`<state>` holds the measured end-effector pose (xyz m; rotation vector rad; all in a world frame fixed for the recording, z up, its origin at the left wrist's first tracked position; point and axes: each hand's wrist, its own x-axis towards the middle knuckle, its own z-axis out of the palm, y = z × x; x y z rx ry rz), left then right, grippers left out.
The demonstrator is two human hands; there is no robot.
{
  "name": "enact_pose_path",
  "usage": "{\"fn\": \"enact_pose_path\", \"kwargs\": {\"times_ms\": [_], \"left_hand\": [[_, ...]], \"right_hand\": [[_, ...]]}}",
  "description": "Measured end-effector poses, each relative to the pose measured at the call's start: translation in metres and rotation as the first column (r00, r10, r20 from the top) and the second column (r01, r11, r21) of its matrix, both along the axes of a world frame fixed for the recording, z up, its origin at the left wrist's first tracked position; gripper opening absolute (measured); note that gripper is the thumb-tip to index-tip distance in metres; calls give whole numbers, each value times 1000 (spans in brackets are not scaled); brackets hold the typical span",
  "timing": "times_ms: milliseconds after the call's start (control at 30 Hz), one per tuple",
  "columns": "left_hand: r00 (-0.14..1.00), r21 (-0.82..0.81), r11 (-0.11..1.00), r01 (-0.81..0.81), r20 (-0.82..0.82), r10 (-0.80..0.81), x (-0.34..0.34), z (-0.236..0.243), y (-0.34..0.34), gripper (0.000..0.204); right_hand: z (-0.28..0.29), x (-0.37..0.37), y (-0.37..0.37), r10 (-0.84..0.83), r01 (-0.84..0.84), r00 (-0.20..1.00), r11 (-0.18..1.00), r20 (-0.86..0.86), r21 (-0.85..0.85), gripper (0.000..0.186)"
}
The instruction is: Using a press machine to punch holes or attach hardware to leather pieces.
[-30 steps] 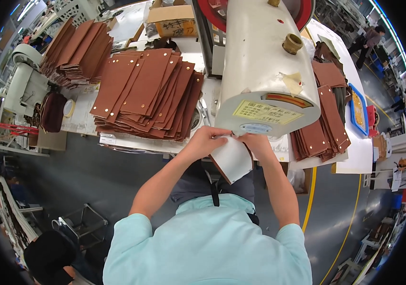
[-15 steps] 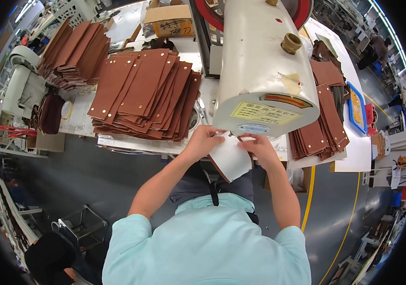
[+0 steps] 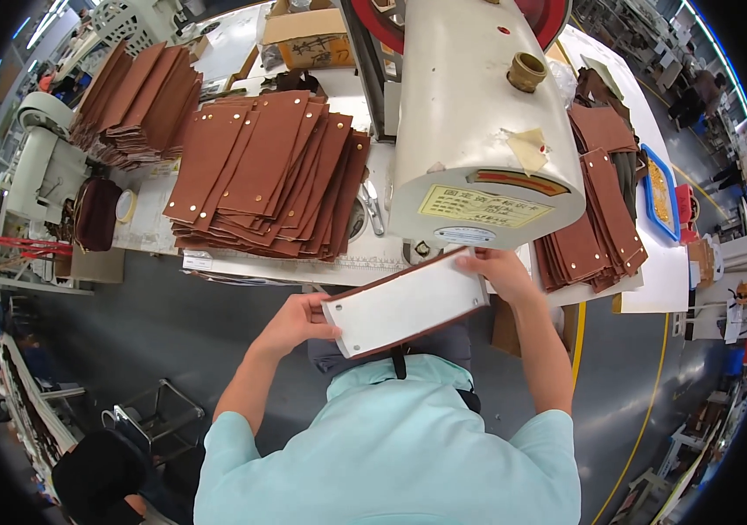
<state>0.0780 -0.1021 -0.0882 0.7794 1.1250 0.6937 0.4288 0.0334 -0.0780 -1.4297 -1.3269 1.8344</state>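
Between my hands, in front of the machine, is a brown leather panel (image 3: 408, 304) with its white backing up and small metal studs near its corners. My left hand (image 3: 297, 322) pinches its left end, and my right hand (image 3: 506, 276) grips the upper right corner. The panel slants up to the right. Just beyond it is the rounded cream head of a pressing machine (image 3: 478, 114), which hides most of its working point. A large pile of brown leather panels (image 3: 260, 166) with brass studs lies left of the machine. More studded panels (image 3: 596, 227) lie to its right.
Another stack of brown panels (image 3: 142, 105) stands at the far left, near a cardboard box (image 3: 312, 44). A metal hand tool (image 3: 373, 210) lies by the machine. At right is a blue tray (image 3: 660, 194) of small yellowish pieces. A metal-framed stool (image 3: 159, 416) stands behind left.
The panel has come away from under the machine head and turned from pointing toward me to lying crosswise. My left hand moved left and nearer to its other end; my right hand shifted slightly right.
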Motion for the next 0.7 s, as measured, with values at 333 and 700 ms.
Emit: {"fn": "enact_pose_path", "kwargs": {"times_ms": [333, 700], "left_hand": [[967, 230, 947, 223, -176, -185, 42, 15, 52, 43], [886, 347, 904, 251, -459, -70, 96, -4, 101, 46]], "right_hand": [[-3, -56, 16, -16, -19, 991, 968, 136, 250, 43], [-13, -53, 21, -28, 17, 999, 962, 38, 273, 46]]}}
